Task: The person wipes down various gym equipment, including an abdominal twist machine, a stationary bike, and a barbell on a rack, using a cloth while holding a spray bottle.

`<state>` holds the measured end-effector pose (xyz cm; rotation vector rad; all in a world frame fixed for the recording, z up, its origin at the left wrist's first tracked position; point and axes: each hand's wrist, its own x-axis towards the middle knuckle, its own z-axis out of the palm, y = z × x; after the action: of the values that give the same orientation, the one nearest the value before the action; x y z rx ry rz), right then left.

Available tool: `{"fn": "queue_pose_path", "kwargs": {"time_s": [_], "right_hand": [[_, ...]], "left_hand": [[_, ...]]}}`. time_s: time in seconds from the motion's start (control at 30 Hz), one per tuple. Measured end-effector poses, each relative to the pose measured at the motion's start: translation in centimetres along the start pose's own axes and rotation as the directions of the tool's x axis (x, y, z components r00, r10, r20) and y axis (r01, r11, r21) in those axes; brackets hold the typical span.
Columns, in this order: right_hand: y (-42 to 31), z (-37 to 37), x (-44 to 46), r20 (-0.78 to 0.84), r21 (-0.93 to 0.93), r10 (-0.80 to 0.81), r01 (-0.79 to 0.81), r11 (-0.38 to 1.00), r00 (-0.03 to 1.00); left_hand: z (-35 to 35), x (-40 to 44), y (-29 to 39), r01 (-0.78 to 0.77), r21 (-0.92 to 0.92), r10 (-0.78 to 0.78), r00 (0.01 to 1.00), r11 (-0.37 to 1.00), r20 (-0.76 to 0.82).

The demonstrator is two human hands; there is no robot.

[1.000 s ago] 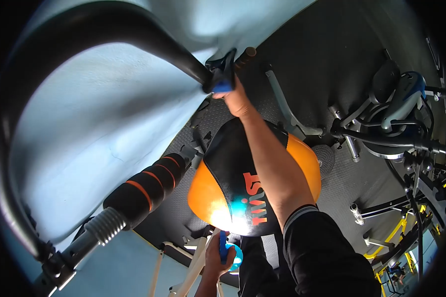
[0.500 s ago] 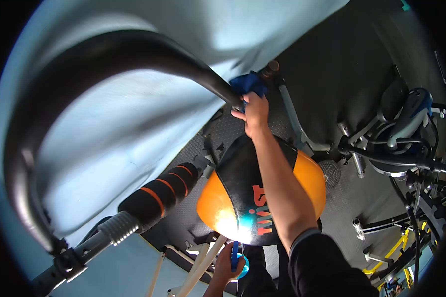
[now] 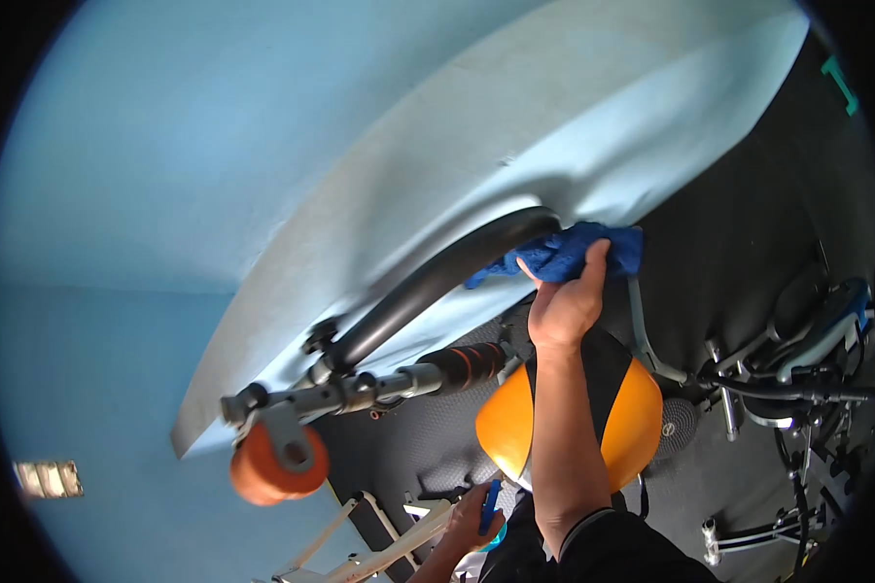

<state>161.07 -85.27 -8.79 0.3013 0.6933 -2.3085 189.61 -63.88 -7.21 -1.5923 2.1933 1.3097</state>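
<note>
My right hand [image 3: 566, 309] is closed on a crumpled blue cloth [image 3: 583, 255], which presses against the far end of a curved black bar [image 3: 447, 267]. Lower down, near my body, my left hand [image 3: 465, 517] grips what looks like a spray bottle [image 3: 491, 503], with a blue upper part and a light-blue body partly hidden by the fingers. Under my right forearm sits an orange and black seat [image 3: 504, 423] of the exercise machine. The bar joins a metal tube that carries a black foam roller with orange rings [image 3: 465, 367].
An orange roller [image 3: 277, 464] sticks out at the lower left. The light-blue wall [image 3: 262, 126] runs close behind the bar. Other gym machines [image 3: 797, 379] stand on the dark floor to the right, and a cream frame [image 3: 408, 542] is beside my left hand.
The view has shifted, so the whole bar and the orange roller now show. My right hand with the cloth has turned and wraps the bar's end. My left hand still holds the bottle.
</note>
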Motion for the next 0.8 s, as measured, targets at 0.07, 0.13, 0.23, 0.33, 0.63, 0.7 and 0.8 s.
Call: {"fn": "queue_pose_path", "kwargs": {"time_s": [0.07, 0.13, 0.23, 0.33, 0.63, 0.7, 0.8], "right_hand": [[0.2, 4.7, -3.7, -0.047, -0.420, 0.032, -0.049, 0.906, 0.998], [2.6, 8.0, -8.7, 0.238, -0.795, -0.177, 0.297, 0.529, 0.955], [2.3, 8.8, -12.4, 0.648, -0.747, 0.067, 0.615, 0.252, 0.759], [2.3, 6.8, -8.1, 0.766, -0.591, -0.325, 0.806, -0.018, 0.554], [5.8, 7.8, -8.6, 0.707, -0.573, -0.595, 0.803, -0.164, 0.383], [7.7, 5.5, -13.8, 0.810, -0.569, -0.186, 0.822, -0.023, 0.556], [8.7, 3.6, -15.3, 0.827, -0.543, -0.060, 0.821, 0.178, 0.559]], "left_hand": [[0.6, -1.7, -1.5, -0.051, -0.002, 0.050, 0.997, 0.999, -0.055], [1.1, -3.3, -1.8, -0.108, 0.002, 0.108, 0.988, 0.994, -0.112], [1.0, -5.1, -1.7, 0.036, -0.113, -0.037, 0.999, 0.993, 0.000], [0.3, -7.0, -1.5, -0.002, -0.078, -0.002, 0.999, 0.997, -0.045], [2.3, -12.2, -5.9, -0.031, -0.097, 0.008, 0.973, 0.995, -0.231], [2.0, -13.0, -6.0, -0.044, -0.099, 0.020, 0.973, 0.994, -0.231], [1.6, -13.5, -6.2, -0.056, -0.132, 0.016, 0.958, 0.990, -0.286]]}}
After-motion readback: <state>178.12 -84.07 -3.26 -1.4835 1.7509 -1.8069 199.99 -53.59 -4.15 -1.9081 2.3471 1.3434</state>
